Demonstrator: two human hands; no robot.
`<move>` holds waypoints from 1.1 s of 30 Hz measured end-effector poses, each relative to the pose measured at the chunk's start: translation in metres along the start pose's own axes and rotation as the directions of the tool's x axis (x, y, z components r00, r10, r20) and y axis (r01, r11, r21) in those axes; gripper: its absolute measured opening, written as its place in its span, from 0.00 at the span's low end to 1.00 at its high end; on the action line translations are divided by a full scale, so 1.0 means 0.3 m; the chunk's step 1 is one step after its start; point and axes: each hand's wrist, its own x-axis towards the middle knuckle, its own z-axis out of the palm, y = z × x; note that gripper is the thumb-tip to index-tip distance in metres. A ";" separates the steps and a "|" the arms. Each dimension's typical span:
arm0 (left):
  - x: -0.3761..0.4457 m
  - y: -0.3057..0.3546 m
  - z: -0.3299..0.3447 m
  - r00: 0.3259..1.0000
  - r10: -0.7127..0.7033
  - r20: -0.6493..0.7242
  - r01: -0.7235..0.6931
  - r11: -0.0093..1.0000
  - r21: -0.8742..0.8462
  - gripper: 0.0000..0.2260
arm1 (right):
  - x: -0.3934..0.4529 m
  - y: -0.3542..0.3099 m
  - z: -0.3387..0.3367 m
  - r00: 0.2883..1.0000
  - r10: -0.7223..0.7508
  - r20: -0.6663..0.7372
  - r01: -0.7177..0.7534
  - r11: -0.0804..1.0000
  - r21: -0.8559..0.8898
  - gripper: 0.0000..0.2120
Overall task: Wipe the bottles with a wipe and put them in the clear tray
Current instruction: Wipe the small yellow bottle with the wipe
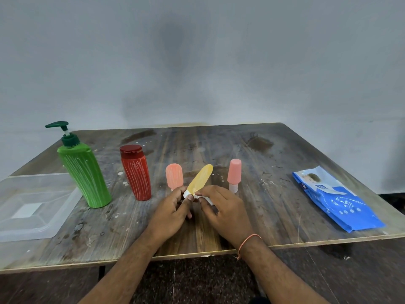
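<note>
Wiping the yellow tube (pixel 201 178) is best done cap to tip while it is turned; it is pinched at its cap by the left hand (pixel 169 210), and a white wipe (pixel 205 199) is pinched by the right hand (pixel 221 208). The clear tray (pixel 32 207) is kept at nine o'clock.

worn wooden table (pixel 263 216) carries clear tray (pixel 32 216), four bottles, blue wipes pack (pixel 335 198).

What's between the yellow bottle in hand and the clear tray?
The green pump bottle stands at the clear tray's right edge, roughly on the line from the yellow bottle; the red bottle is near it too. Lifting over or passing in front clears both.
</note>
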 end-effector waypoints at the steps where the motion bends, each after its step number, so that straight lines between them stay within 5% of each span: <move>1: -0.001 0.000 0.000 1.000 -0.002 0.002 0.002 1.000 -0.001 0.09 | -0.001 0.002 0.002 1.000 -0.006 0.000 0.006 1.000 -0.006 0.10; 10: 0.000 0.007 0.000 1.000 -0.013 0.016 0.013 1.000 0.016 0.07 | -0.007 0.025 0.024 0.999 -0.044 -0.030 0.043 0.998 -0.033 0.11; 21: 0.000 0.024 0.000 0.996 0.027 0.089 -0.021 0.997 -0.074 0.10 | 0.001 0.011 0.031 0.996 0.085 -0.029 -0.085 0.996 0.005 0.10; 33: 0.011 -0.031 0.000 0.999 -0.041 -0.002 0.041 0.995 0.095 0.09 | 0.004 -0.012 0.026 0.971 0.218 -0.097 -0.220 0.975 -0.006 0.05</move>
